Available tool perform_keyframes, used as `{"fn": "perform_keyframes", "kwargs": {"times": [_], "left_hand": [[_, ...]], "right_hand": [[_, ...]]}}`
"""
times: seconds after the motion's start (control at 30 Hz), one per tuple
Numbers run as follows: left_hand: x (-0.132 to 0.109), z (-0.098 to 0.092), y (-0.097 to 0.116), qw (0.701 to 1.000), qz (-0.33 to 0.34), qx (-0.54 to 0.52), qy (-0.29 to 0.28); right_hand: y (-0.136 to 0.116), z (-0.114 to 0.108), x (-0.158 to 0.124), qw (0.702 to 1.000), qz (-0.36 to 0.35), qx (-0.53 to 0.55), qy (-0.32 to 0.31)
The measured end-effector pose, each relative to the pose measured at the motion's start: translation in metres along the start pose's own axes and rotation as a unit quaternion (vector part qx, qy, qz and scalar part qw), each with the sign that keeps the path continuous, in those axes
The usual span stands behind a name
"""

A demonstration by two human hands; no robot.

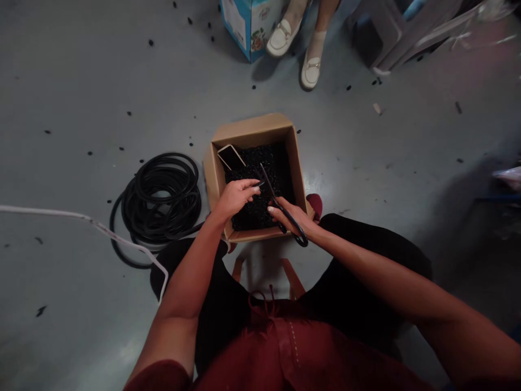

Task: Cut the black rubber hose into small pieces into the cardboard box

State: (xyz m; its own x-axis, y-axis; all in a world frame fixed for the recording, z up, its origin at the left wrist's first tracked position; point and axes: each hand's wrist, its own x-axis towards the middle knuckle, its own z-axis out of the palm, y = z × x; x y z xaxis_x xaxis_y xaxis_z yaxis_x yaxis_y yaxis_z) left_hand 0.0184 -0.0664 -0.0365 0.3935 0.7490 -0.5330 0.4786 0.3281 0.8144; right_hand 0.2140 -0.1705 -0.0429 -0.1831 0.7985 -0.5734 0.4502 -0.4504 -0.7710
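Between the fingertips of my left hand [239,195] is a short black strip [261,184], its end showing near the scissors' blades. My right hand [290,215] grips black-handled scissors [268,182], with the blades pointing up and away from me. The handles reach down past my palm. Both hands are over an open cardboard box [299,168] holding many small black pieces [254,214]. A phone [231,157] with a dark screen leans in the box's far left corner. Whether the blades touch the strip, I cannot tell.
A coil of black tubing [160,198] lies on the floor left of the box. A white cable [85,218] crosses from the left to my leg. Another person's white shoes [311,70], a blue carton [240,27] and a grey plastic stool [378,38] stand beyond. Black bits litter the floor.
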Motion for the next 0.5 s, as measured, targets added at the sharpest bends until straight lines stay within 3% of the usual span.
{"fn": "perform_keyframes", "kwargs": {"times": [0.5], "left_hand": [[0.0004, 0.0024, 0.0021, 1.0, -0.017, 0.019, -0.011]], "right_hand": [[-0.0005, -0.0009, -0.0003, 1.0, -0.025, 0.003, -0.015]]}}
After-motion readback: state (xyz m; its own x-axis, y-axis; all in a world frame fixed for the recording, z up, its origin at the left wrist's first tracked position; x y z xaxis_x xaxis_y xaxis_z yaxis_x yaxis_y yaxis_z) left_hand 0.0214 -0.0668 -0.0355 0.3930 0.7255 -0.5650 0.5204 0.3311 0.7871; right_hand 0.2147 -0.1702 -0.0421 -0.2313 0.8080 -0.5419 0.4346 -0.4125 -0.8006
